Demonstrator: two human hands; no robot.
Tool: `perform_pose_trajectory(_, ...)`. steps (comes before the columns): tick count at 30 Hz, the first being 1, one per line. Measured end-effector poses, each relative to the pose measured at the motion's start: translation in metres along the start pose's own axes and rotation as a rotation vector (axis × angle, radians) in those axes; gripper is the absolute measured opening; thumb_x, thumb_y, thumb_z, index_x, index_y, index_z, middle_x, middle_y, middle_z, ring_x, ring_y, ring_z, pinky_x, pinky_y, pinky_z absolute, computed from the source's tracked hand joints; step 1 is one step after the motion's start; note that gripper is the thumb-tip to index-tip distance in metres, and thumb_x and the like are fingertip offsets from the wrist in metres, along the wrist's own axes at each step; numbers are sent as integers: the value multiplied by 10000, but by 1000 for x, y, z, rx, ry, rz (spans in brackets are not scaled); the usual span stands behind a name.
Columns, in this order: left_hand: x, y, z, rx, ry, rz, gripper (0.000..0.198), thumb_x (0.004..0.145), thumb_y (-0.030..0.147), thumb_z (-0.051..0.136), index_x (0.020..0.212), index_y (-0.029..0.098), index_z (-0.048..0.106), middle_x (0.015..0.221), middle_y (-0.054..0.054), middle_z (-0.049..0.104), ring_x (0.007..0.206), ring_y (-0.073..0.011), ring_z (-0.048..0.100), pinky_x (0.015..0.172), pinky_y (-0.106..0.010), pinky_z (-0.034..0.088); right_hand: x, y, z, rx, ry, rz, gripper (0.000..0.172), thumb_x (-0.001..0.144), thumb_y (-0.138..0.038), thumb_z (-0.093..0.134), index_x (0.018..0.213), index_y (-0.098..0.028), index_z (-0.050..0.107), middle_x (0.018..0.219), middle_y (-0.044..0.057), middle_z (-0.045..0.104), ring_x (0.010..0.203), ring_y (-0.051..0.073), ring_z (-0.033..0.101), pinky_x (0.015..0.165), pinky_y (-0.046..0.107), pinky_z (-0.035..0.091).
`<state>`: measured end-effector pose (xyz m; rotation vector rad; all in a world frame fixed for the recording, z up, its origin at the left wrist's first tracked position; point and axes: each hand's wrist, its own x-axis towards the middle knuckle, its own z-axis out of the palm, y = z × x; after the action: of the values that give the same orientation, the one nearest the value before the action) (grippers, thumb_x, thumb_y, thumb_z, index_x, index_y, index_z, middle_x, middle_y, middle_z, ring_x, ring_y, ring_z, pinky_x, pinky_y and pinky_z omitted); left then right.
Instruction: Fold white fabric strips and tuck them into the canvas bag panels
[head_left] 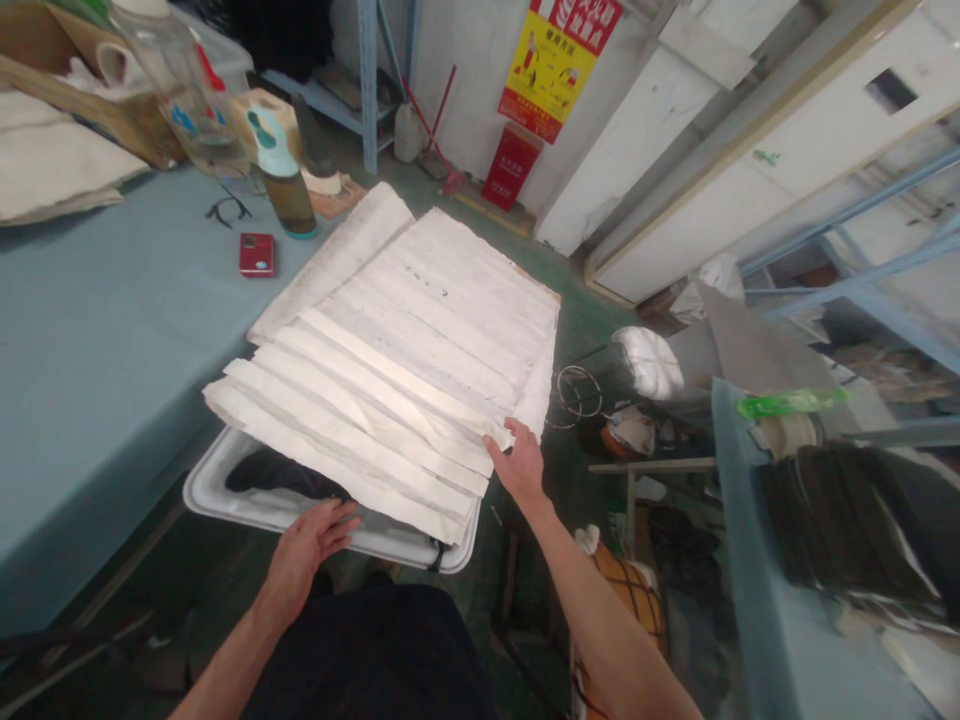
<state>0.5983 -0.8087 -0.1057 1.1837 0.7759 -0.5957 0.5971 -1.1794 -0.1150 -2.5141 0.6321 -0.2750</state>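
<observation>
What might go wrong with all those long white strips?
The long, flat, cream-white strips overlap in uneven layers, so a bump from the bare right hand at their end might knock them crooked. Their near edge juts over the white plastic tub, so the closest strip might slip down onto the dark material inside.

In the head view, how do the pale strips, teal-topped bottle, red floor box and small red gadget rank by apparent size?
Largest: pale strips, taken together
Teal-topped bottle and red floor box: too alike to rank
Smallest: small red gadget
</observation>
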Motion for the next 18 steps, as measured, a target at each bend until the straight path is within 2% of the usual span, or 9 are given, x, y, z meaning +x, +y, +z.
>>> perform_pose_trajectory(4,0,-1,0,-6,8,-3,198,883,278,724,1022,138,737,1049,-146,847,865,-274,815,718,-333,641,24,-11,1,-131,-131,-90,477,866,-401,765,1283,-207,641,1203,109,742,1109,312,656,1032,435,442)
perform_pose_trajectory(9,1,-2,0,-24,21,-25,148,913,225,683,1016,133,736,1022,-140,851,854,-266,818,693,-318,643,30,-11,-3,-244,-228,-80,309,846,-279,787,1135,-207,702,1161,113,732,1089,310,656,1055,465,428)
perform_pose_trajectory(13,0,-1,0,-25,18,-32,137,926,223,681,1013,132,735,1004,-138,852,840,-258,819,664,-297,637,32,-6,-2,-237,-267,-22,287,903,-318,777,1142,-181,695,1165,89,712,1086,271,658,1067,496,454)
perform_pose_trajectory(18,-2,0,-2,-11,1,-28,190,903,267,727,1037,133,741,1014,-139,854,842,-258,819,670,-301,640,27,9,1,-85,-263,113,304,953,-392,763,1144,-166,694,1100,64,716,1020,243,686,1005,494,527)
